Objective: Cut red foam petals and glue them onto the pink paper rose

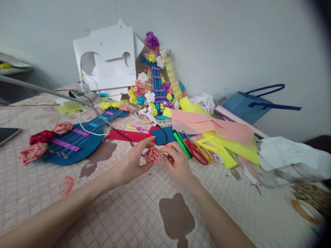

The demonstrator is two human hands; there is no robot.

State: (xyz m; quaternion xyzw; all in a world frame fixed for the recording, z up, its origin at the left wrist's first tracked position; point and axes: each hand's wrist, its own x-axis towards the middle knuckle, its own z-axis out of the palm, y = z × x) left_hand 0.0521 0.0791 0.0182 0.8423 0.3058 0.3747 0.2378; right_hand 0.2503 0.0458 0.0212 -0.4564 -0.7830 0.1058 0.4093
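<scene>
A pink crepe-paper rose (152, 155) is between my two hands, just above the table. My left hand (131, 162) curves round its left side, with the thumb below and the fingers above. At its right edge my right hand (178, 162) pinches the paper between thumb and fingertips; the exact spot is partly hidden. To the left lies a blue toy guitar (90, 144) with purple and light-blue strips, strings and paper flowers on it. Scissors (200, 153) with red and yellow handles and a green marker-like tool (182, 144) lie right of my right hand.
A white glue gun (148, 115) stands behind my hands, its cord running past them. Several flowered guitars (156, 79) lean on the wall beside a white cut-out board (106, 75). Paper sheets (212, 125), a blue bag (248, 105) and a tape roll (307, 210) are at right.
</scene>
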